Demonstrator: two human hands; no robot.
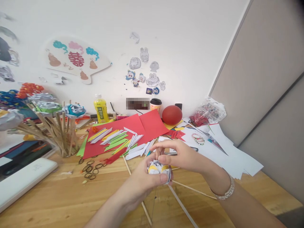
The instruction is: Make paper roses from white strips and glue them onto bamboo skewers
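My left hand (144, 175) is wrapped round a white and yellow paper flower (156, 167), its thumb pressed against the near side. Just above, my right hand (179, 156) has its thumb and fingers curled close together at the flower's far edge. Whatever those right fingers pinch is too small or too hidden to make out. A thin thread-like line (154, 202) hangs below the flower. Beneath the hands lie thin wooden sticks (146, 212) and a narrow white strip (181, 205).
Folded paper strips (118, 139) lie on red paper sheets (154, 125). Several black rubber bands (89, 169) are at left, near a container of sticks (66, 139) and paper flowers (48, 106). White paper (247, 160), a red balloon (172, 115), a bottle (101, 109) and a cup (156, 104) stand farther back.
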